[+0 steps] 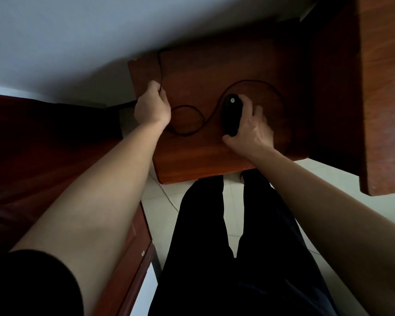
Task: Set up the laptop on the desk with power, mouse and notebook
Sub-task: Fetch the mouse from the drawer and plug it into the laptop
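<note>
While the person is standing over a small wooden desk (192,160), both bare arms are reaching down to its top. The right hand (251,131) is grasping a black mouse (232,112), with the thumb lying along its near side and the fingers curling over its far side. The mouse is sitting on the desk top, right of the middle, with its long side pointing away from the person.

A thin dark cable (183,134) is lying in loose loops on the wood. One loop is curling between the two hands, and another arc is sweeping round behind the mouse and the right hand. A straight stretch is running from the left hand (152,106) up to the desk's back edge.

The left hand is resting near the back left corner of the desk with its fingers curled. It seems to be pinching the cable there, though the dim light is hiding the fingertips.

Black trousers (214,247) are showing below the desk's front edge, over a pale tiled floor (328,179). A black sleeve (32,286) is covering the left upper arm. A taller wooden cabinet (385,87) is standing to the right, darker wooden furniture (43,144) is filling the left side, and a pale wall (78,42) is rising behind.
</note>
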